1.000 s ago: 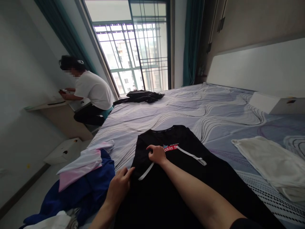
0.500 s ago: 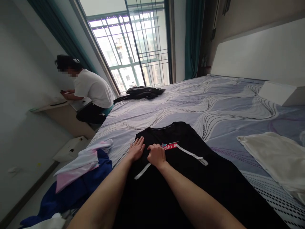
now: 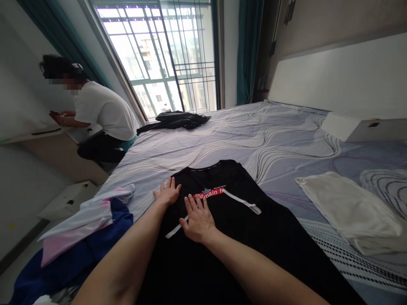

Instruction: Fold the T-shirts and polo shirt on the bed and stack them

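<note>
Bed (image 3: 254, 140) with wavy-print grey sheet, soft and smooth. Black t-shirt (image 3: 241, 237) lies flat on its near part, red print and a white strip on the chest. Left hand (image 3: 167, 194) flat, fingers spread, pressing the shirt's left edge. Right hand (image 3: 197, 220) open, palm down on the chest, grasping nothing. White folded cloth (image 3: 346, 207) right; blue-pink clothes pile (image 3: 73, 241) left; a person in a white shirt (image 3: 101, 110) by the window.

Ahead: bare bed sheet (image 3: 254, 135) lies open beyond the black shirt (image 3: 229, 220), up to a dark garment (image 3: 174, 120) at the far edge.
Left: heaped blue and pink clothes (image 3: 79, 237) crowd the bed edge, near the left hand (image 3: 167, 194) (which lies flat on the shirt).
Right: an open strip of sheet, then a white garment (image 3: 346, 212), with a white box (image 3: 359, 129) farther back.
</note>
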Demonstrator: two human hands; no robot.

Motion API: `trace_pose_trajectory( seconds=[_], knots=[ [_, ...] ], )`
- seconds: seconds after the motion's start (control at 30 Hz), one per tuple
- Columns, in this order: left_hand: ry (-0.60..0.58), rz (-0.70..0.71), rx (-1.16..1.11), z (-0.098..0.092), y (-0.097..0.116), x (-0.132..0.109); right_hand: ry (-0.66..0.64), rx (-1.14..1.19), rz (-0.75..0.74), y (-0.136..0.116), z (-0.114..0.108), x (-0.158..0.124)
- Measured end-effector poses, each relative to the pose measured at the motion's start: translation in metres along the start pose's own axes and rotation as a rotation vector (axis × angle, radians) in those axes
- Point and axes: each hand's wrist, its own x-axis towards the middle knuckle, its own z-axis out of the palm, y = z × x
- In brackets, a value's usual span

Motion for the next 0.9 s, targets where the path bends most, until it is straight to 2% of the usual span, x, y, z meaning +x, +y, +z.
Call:
trace_pose_trajectory(
  seconds=[0.07,0.13,0.17,0.23,0.3,0.37,0.5,0.7,0.9],
  knots=[
    [0.083,-0.007,0.025,0.005,0.010,-0.013,-0.002,-0.007,0.071,0.004,-0.004,-0.003],
    [0.144,0.101,0.055,0.010,0.017,-0.031,-0.010,-0.012,0.116,0.007,-0.008,-0.004],
    [0.138,0.162,0.060,0.013,0.019,-0.040,-0.018,-0.016,0.122,0.008,-0.010,-0.005],
    [0.052,0.223,0.042,0.014,0.018,-0.056,-0.036,-0.031,0.112,0.009,-0.013,-0.010],
    [-0.037,0.198,0.025,0.012,0.013,-0.069,-0.046,-0.054,0.112,0.011,-0.017,-0.019],
    [-0.051,0.186,0.038,0.009,0.005,-0.083,-0.046,-0.077,0.120,0.017,-0.022,-0.033],
    [0.040,0.166,0.080,0.013,-0.013,-0.127,-0.038,-0.110,0.114,0.035,-0.034,-0.067],
    [0.197,0.112,0.122,0.029,-0.034,-0.218,-0.036,-0.152,0.123,0.052,-0.052,-0.127],
    [0.187,0.030,0.115,0.031,-0.051,-0.296,-0.056,-0.214,0.194,0.069,-0.078,-0.207]
  ],
)
